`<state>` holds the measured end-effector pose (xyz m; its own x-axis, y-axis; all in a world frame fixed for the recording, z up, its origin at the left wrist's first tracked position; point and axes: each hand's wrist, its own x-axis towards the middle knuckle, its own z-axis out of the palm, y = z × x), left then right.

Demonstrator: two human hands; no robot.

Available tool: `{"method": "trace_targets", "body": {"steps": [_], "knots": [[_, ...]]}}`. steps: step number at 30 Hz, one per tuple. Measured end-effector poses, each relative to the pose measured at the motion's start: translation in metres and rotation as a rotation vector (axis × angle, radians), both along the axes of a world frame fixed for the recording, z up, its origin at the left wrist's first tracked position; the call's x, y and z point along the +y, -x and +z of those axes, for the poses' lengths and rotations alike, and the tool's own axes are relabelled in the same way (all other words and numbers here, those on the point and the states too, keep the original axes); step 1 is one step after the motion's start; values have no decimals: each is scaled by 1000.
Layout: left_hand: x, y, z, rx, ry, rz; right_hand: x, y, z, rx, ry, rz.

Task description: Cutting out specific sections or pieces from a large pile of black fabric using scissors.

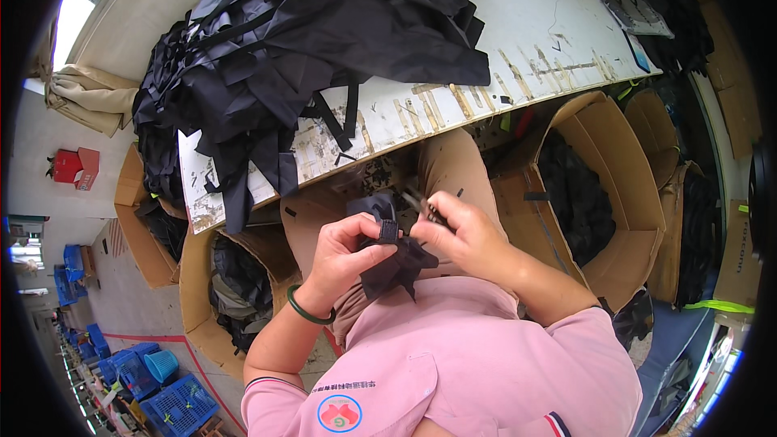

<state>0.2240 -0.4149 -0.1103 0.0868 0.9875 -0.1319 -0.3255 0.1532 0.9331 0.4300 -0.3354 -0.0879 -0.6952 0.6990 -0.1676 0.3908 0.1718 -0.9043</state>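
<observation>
My left hand [348,255] pinches a black fabric piece [388,273] above my lap, thumb and fingers closed on a short ribbed black strap [389,231] at its upper part. The rest of the cloth hangs below the fingers. Close beside it, my right hand [469,236] is closed round small metal thread snips [415,199], whose blades are smeared by motion. Their tips point up and to the left, near the strap. I cannot make out whether the blades touch the cloth.
A heap of black fabric pieces [324,24] covers the left of the white worn table [534,32] ahead. Cardboard boxes holding dark cloth stand at both sides, one box [623,202] on the right and another box [198,291] on the left. Blue baskets [182,405] sit far left.
</observation>
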Motion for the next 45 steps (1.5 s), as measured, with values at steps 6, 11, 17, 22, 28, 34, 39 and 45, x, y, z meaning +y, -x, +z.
{"method": "trace_targets", "body": {"steps": [6, 11, 17, 22, 28, 34, 39, 45], "knots": [[4, -10, -6, -7, 6, -59, 1, 9, -7, 259, 292, -77], [24, -9, -4, 210, -87, -240, 21, -28, -3, 194, 340, -185], [117, 106, 1, 548, -256, 615, 68, -206, -26, 480, 318, -974], [190, 153, 21, 990, -416, 786, 40, -370, -83, 365, 137, -1475], [271, 138, 34, 1449, -633, 796, -36, -507, -216, -736, -485, -1636], [240, 142, 45, 1139, -495, 710, 26, -361, -172, -175, -330, -1329], [138, 97, 62, 343, -751, 781, 81, -236, -78, 90, -286, -1078], [24, 61, 85, -465, -672, 666, 96, -64, 11, 508, -365, -476]]}}
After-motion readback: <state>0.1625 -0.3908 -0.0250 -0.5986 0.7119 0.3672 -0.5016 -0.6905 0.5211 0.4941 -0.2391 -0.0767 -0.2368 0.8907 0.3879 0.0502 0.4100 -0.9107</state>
